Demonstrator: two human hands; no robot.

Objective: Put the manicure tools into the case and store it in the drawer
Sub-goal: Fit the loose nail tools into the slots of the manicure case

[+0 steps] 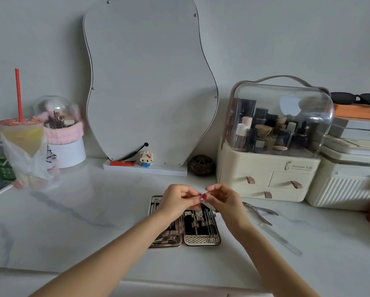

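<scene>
Above the open case (202, 230) on the tabletop (83, 221), both hands, left (177, 200) and right (224, 199), pinch a small metal tool (209, 205); nippers (260, 212) lie just right.

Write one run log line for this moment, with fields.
phase: packing | hands: left hand and right hand hold small tool | case: open | table: nippers, nail file

Both hands — left hand (177, 200), right hand (224, 199) — pinch a small tool (209, 205) above the open case (201, 230)
</scene>
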